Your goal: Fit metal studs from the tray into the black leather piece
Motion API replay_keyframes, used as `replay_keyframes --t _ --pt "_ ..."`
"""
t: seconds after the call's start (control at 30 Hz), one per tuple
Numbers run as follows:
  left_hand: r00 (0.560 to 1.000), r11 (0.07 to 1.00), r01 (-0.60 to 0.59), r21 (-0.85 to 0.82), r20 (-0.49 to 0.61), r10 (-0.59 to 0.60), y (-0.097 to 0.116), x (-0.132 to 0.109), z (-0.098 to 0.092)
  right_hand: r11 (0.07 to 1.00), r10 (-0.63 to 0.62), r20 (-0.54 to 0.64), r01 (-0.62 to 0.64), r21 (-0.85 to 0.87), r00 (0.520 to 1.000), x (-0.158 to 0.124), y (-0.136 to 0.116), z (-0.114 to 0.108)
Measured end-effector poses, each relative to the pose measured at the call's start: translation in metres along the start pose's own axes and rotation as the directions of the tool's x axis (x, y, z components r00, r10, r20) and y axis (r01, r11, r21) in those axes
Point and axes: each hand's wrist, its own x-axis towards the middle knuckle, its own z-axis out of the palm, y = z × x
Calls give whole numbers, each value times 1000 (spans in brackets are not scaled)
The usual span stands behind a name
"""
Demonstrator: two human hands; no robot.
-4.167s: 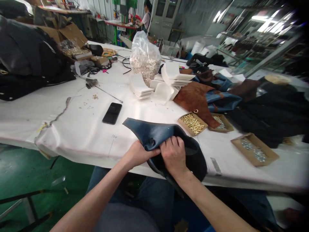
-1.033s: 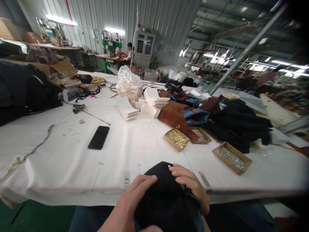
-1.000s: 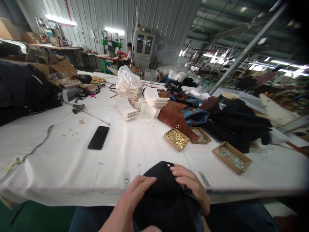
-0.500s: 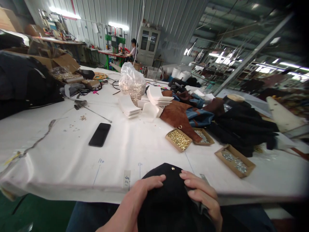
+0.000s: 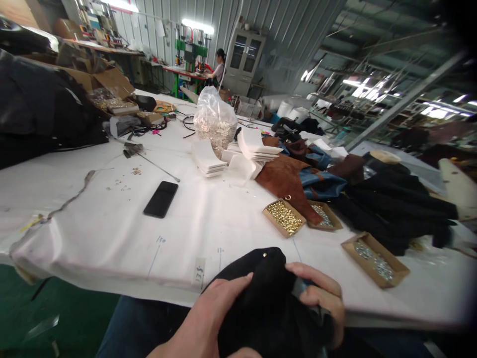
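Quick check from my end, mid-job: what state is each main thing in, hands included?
Left hand: gripping, thumb on top
Right hand: gripping, fingers bent
Black piece: held, bent, one metal stud showing
Phone: lying flat, screen dark
Gold tray: open, well filled
Middle tray: partly covered
Right tray: open, thinly filled
Bag: bulging, part filled; closure unclear
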Motion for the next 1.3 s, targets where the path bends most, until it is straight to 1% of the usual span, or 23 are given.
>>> replay_keyframes --t 0.07,0.13,0.2,0.23,0.3,0.37,0.4,0.47,0.5,0.57,0.6,0.67,0.73,0.8,0.9,0.97,1.03,1.1,1.13,1.2,1.3 --pt "997 996 -79 33 -4 79 -5 3 0 999 -8 48 9 -30 999 20 -12 10" --pt "988 985 -156 80 27 154 -6 7 -3 997 -36 171 46 -55 985 35 -19 16" --pt "980 974 -194 120 63 188 -1 11 -8 997 -45 281 59 -44 959 44 -19 16" --pt "980 972 -193 130 69 185 3 12 -11 999 -32 321 44 -31 947 46 -17 14" --pt "982 973 -186 140 68 178 10 15 -15 1000 2 363 2 -9 932 49 -11 7" --pt "980 970 -197 144 56 191 14 17 -17 999 36 410 -21 -40 912 51 -4 -2" --pt "977 966 -213 148 53 207 14 17 -17 998 37 436 -10 -63 899 51 -2 -5" --pt "964 950 -268 159 45 264 10 19 -16 994 -23 470 71 -85 882 50 -1 -9" --pt "956 943 -293 160 43 290 7 21 -15 990 -69 454 119 -82 888 48 -3 -9" --pt "951 939 -310 147 53 305 1 23 -12 984 -135 346 166 -63 929 41 -13 -6" --pt "952 943 -307 132 65 301 -1 23 -11 986 -133 285 155 -56 949 36 -19 -4" --pt "957 954 -284 98 96 275 -1 24 -8 994 -88 208 100 -46 974 28 -33 -1" --pt "954 955 -287 72 114 278 4 23 -5 997 -46 162 55 -48 986 21 -44 1" --pt "959 960 -272 65 104 265 13 20 -1 998 -17 119 23 -55 993 18 -52 -1" --pt "976 973 -215 82 52 211 24 15 4 996 -6 119 16 -82 993 15 -59 -4" --pt "979 974 -206 93 20 205 24 12 6 992 -12 137 29 -123 991 13 -64 -7" --pt "964 959 -267 100 30 265 21 10 7 985 -31 117 50 -163 993 12 -68 -9" --pt "936 929 -353 110 63 348 18 9 7 979 -62 74 76 -191 995 11 -71 -11" --pt "928 920 -372 122 71 365 19 8 7 975 -86 65 97 -198 994 11 -72 -13" --pt "939 925 -345 160 55 340 24 7 8 968 -134 68 145 -203 989 13 -74 -16" --pt "960 939 -276 204 16 279 36 6 11 960 -169 39 173 -220 985 14 -74 -16"
